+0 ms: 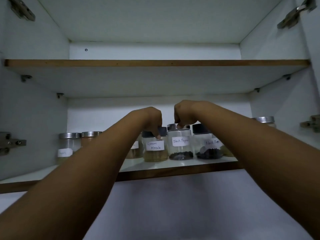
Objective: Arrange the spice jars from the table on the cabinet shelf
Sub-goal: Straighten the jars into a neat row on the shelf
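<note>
Both arms reach up to the lower shelf (pixel 173 166) at the middle of the frame. The left hand (pixel 153 119) curls its fingers down onto the top of the jar labelled Garam Masala (pixel 155 149). The right hand (pixel 184 113) pinches the metal lid of the Black Pepper jar (pixel 181 144) just beside it. Another pepper jar (pixel 208 144) stands to the right, and two metal-lidded jars (pixel 69 146) sit at the left.

The white cabinet shelf with a brown wooden front edge (pixel 173 166) carries a row of clear glass spice jars: Garam Masala (pixel 155 149), two Black Pepper jars (pixel 181 144) (pixel 208 146), and steel-lidded ones at left (pixel 68 146).
</note>
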The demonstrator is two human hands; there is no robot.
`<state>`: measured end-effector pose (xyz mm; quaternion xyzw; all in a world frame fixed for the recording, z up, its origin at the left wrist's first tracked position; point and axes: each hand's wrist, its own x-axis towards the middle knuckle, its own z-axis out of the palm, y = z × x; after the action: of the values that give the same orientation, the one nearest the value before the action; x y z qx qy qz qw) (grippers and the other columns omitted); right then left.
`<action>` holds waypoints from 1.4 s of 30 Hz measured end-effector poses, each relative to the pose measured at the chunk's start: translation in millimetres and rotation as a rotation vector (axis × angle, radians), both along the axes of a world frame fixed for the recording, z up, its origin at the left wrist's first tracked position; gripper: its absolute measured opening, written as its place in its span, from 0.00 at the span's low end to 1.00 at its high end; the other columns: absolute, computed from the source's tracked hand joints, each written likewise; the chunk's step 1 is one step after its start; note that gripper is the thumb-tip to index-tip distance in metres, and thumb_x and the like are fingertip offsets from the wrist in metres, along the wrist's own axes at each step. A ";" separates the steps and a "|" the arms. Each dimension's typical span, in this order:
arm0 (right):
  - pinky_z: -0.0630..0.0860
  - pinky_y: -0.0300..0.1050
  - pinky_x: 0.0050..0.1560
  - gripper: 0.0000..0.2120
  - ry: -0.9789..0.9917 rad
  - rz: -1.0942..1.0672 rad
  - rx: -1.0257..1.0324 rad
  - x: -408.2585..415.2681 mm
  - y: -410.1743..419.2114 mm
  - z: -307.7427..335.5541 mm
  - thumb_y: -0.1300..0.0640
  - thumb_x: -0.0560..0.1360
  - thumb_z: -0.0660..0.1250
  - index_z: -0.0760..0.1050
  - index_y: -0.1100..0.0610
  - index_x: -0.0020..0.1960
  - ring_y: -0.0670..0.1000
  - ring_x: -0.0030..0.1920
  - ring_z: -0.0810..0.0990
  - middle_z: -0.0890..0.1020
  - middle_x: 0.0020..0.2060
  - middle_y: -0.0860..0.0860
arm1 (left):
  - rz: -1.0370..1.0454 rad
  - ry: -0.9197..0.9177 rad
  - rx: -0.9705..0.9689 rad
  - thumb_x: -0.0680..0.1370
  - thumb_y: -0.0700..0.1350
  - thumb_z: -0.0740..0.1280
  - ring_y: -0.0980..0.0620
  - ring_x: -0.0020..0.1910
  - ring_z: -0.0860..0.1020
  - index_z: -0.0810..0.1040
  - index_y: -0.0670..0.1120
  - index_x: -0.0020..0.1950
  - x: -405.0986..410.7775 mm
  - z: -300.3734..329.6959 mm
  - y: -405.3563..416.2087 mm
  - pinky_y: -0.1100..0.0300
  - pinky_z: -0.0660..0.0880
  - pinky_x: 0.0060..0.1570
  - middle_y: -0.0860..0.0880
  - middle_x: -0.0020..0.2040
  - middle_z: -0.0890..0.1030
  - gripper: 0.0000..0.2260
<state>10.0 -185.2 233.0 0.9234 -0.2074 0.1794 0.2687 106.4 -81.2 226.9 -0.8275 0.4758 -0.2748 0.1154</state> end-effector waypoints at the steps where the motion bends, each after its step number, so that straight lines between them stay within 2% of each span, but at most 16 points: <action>1: 0.76 0.47 0.60 0.15 0.002 0.002 -0.012 8.2 -4.7 0.9 0.54 0.78 0.68 0.78 0.58 0.63 0.54 0.58 0.79 0.81 0.58 0.53 | 0.019 0.006 -0.018 0.75 0.54 0.71 0.50 0.46 0.74 0.82 0.45 0.59 5.3 -2.1 -4.9 0.59 0.69 0.47 0.47 0.51 0.82 0.17; 4: 0.76 0.45 0.54 0.09 0.019 -0.006 -0.047 30.4 -14.8 -0.3 0.55 0.78 0.68 0.78 0.60 0.54 0.55 0.52 0.79 0.81 0.53 0.54 | 0.057 0.041 -0.070 0.75 0.51 0.72 0.49 0.47 0.76 0.82 0.45 0.59 25.8 -9.0 -23.9 0.58 0.72 0.49 0.46 0.53 0.83 0.15; 5: 0.74 0.43 0.50 0.07 0.028 -0.014 -0.064 36.8 -17.5 -1.3 0.55 0.78 0.67 0.76 0.60 0.49 0.54 0.48 0.77 0.80 0.48 0.54 | 0.065 0.055 -0.076 0.76 0.50 0.72 0.48 0.49 0.77 0.82 0.45 0.60 32.1 -8.8 -29.6 0.57 0.73 0.52 0.46 0.54 0.83 0.15; 7: 0.70 0.43 0.46 0.06 0.038 -0.034 -0.093 50.0 -23.1 -3.4 0.56 0.79 0.65 0.71 0.58 0.48 0.53 0.42 0.73 0.75 0.40 0.53 | 0.068 0.095 -0.087 0.76 0.49 0.71 0.48 0.53 0.79 0.81 0.45 0.62 43.8 -7.3 -39.3 0.55 0.74 0.56 0.46 0.56 0.83 0.16; 12: 0.70 0.43 0.46 0.12 0.013 -0.078 -0.044 84.8 -43.6 -3.5 0.59 0.79 0.64 0.68 0.60 0.39 0.51 0.39 0.72 0.71 0.34 0.52 | 0.084 0.142 -0.096 0.77 0.48 0.70 0.47 0.55 0.79 0.80 0.44 0.64 71.0 -9.1 -58.1 0.56 0.73 0.58 0.46 0.57 0.82 0.16; 14: 0.70 0.42 0.46 0.07 0.012 -0.104 -0.037 96.5 -47.8 -1.7 0.60 0.78 0.65 0.72 0.60 0.42 0.50 0.35 0.71 0.69 0.33 0.52 | 0.086 0.143 -0.090 0.77 0.49 0.69 0.46 0.57 0.78 0.79 0.44 0.65 79.9 -7.6 -61.4 0.56 0.72 0.59 0.45 0.59 0.81 0.17; 15: 0.70 0.42 0.46 0.03 0.016 -0.110 -0.030 100.3 -49.0 -1.6 0.60 0.78 0.66 0.74 0.60 0.47 0.49 0.35 0.70 0.70 0.34 0.52 | 0.078 0.147 -0.093 0.77 0.49 0.70 0.45 0.58 0.77 0.78 0.44 0.65 83.9 -6.3 -62.0 0.55 0.72 0.60 0.45 0.60 0.81 0.18; 17: 0.71 0.43 0.46 0.09 0.024 -0.117 -0.014 106.6 -55.5 -0.9 0.60 0.77 0.67 0.77 0.61 0.57 0.51 0.40 0.73 0.73 0.37 0.52 | 0.059 0.160 -0.106 0.77 0.50 0.70 0.45 0.59 0.77 0.78 0.45 0.66 89.8 -4.9 -62.7 0.55 0.72 0.61 0.45 0.61 0.80 0.19; 19: 0.72 0.44 0.47 0.13 0.036 -0.113 -0.030 110.7 -61.8 0.7 0.59 0.76 0.68 0.77 0.61 0.60 0.52 0.45 0.74 0.77 0.44 0.53 | 0.030 0.158 -0.123 0.76 0.50 0.71 0.45 0.58 0.77 0.78 0.44 0.66 94.6 -5.3 -64.1 0.56 0.72 0.59 0.45 0.61 0.81 0.19; 24: 0.72 0.43 0.48 0.14 0.059 -0.130 -0.078 116.3 -65.1 2.2 0.57 0.77 0.68 0.78 0.61 0.61 0.52 0.46 0.74 0.81 0.56 0.55 | -0.006 0.154 -0.143 0.76 0.50 0.71 0.46 0.59 0.77 0.78 0.43 0.66 100.5 -4.7 -63.4 0.57 0.71 0.57 0.45 0.61 0.80 0.20; 30: 0.71 0.43 0.47 0.13 0.057 -0.135 -0.071 115.7 -62.7 -0.4 0.59 0.78 0.66 0.77 0.62 0.61 0.52 0.45 0.73 0.79 0.52 0.57 | -0.016 0.123 -0.175 0.75 0.53 0.72 0.46 0.60 0.77 0.78 0.43 0.66 102.1 -1.0 -67.7 0.53 0.73 0.63 0.45 0.62 0.80 0.23; 33: 0.72 0.45 0.51 0.14 0.068 -0.138 -0.003 109.5 -54.3 -4.3 0.60 0.79 0.64 0.75 0.63 0.63 0.54 0.50 0.77 0.79 0.54 0.55 | -0.120 0.117 -0.306 0.77 0.51 0.69 0.47 0.57 0.78 0.80 0.43 0.63 96.7 0.7 -61.5 0.56 0.74 0.59 0.45 0.59 0.81 0.17; 35: 0.73 0.47 0.59 0.22 0.002 -0.095 0.029 100.2 -44.5 -4.3 0.64 0.78 0.62 0.68 0.60 0.72 0.56 0.61 0.76 0.76 0.64 0.57 | -0.209 0.073 -0.479 0.80 0.50 0.65 0.46 0.52 0.79 0.82 0.43 0.58 97.8 3.2 -54.0 0.56 0.74 0.53 0.44 0.55 0.82 0.14; 38: 0.66 0.49 0.68 0.29 -0.201 0.011 0.053 56.8 -32.3 6.8 0.66 0.79 0.61 0.59 0.56 0.78 0.57 0.71 0.68 0.66 0.73 0.57 | -0.336 0.009 -0.670 0.81 0.58 0.59 0.46 0.41 0.79 0.81 0.42 0.44 89.4 1.7 -42.4 0.55 0.75 0.44 0.44 0.41 0.82 0.21; 40: 0.67 0.50 0.68 0.28 -0.315 0.071 0.137 19.4 -36.7 13.6 0.57 0.79 0.66 0.61 0.53 0.77 0.58 0.69 0.70 0.69 0.72 0.56 | -0.470 0.014 -0.736 0.81 0.62 0.55 0.46 0.37 0.79 0.81 0.42 0.40 70.6 -3.3 -38.7 0.52 0.78 0.42 0.44 0.36 0.82 0.27; 42: 0.72 0.50 0.63 0.27 -0.403 0.082 0.214 -16.9 -43.8 12.9 0.49 0.76 0.70 0.68 0.52 0.72 0.57 0.62 0.76 0.75 0.64 0.56 | -0.628 0.034 -0.757 0.82 0.58 0.55 0.47 0.40 0.80 0.82 0.43 0.43 43.3 -7.4 -36.9 0.52 0.77 0.45 0.46 0.40 0.84 0.24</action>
<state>-6.9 -229.0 245.9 0.8998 -0.2369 0.3479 0.1151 149.7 -118.0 219.6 -0.6325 0.5709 -0.4362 -0.2895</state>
